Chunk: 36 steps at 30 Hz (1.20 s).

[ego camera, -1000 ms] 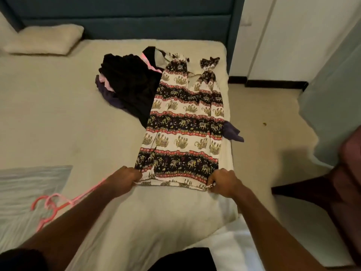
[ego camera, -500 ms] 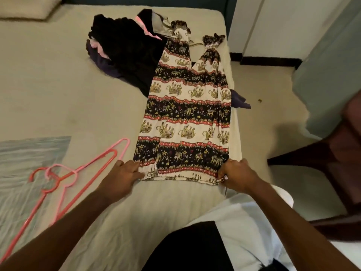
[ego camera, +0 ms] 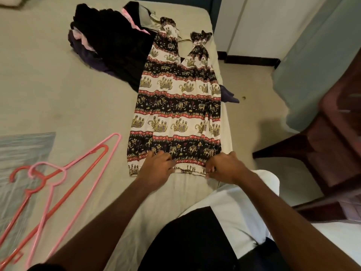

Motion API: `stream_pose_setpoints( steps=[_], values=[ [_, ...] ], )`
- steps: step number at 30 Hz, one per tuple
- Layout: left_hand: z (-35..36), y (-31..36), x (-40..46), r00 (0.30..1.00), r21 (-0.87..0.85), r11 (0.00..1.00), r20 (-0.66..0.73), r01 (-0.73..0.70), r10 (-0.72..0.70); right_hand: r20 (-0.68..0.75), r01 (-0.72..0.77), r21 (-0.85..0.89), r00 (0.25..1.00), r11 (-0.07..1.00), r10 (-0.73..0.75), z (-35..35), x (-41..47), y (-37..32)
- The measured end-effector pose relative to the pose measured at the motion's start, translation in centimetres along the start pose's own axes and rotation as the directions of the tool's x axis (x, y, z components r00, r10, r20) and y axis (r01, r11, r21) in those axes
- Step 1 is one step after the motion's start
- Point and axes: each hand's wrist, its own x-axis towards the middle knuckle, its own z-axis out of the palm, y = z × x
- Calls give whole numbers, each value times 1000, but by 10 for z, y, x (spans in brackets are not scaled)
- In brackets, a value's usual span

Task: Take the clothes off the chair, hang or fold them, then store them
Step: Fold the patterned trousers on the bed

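- Bed [ego camera: 58, 90] with a pale sheet fills the left of your view; tan floor and a dark wooden chair [ego camera: 332, 153] sit to the right.
- Elephant-print garment [ego camera: 175, 106] lies flat and lengthwise along the bed's right edge, its near hem toward you.
- Your left hand [ego camera: 156, 169] rests on the near hem, left of centre, fingers curled down onto the cloth — whether they pinch it, cannot tell.
- Your right hand [ego camera: 224, 169] grips the hem's right corner, fingers curled round the fabric.
- Heap of dark clothes [ego camera: 113, 42] lies at the far end, touching the garment's left side.
- Two pink hangers [ego camera: 74, 169] lie overlapped on the sheet, left of your hands — well apart from the garment.
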Motion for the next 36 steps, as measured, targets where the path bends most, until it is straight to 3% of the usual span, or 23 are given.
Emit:
stream_pose_setpoints(
  steps=[10, 20, 23, 26, 30, 33, 36],
  values=[
    [10, 2, -13, 954, 149, 985, -269, -92, 130, -50, 123, -253, 989, 960, -140, 11, -2, 0],
    [17, 5, -8, 962, 230, 962, -194, -147, 193, -23, 125, -175, 991, 977, -131, 11, -6, 3],
    [16, 11, -10, 972, 234, 965, -170, -119, 161, 31, 36, 8, 999, 999, -37, 9, -8, 9],
    [13, 27, -12, 973, 213, 974, -196, -81, 124, -30, -163, 278, 984, 947, 178, 6, -2, 16],
    [25, 51, -12, 993, 214, 977, -115, 4, 21, 68, -412, 284, 910, 866, 410, 11, -1, 13],
    [30, 56, -14, 998, 203, 978, -39, 53, -46, 136, -468, 423, 879, 776, 457, 18, 3, 13],
    [31, 57, -18, 997, 204, 976, -7, 71, -71, 130, -420, 625, 887, 658, 443, 19, 2, 11]
  ],
)
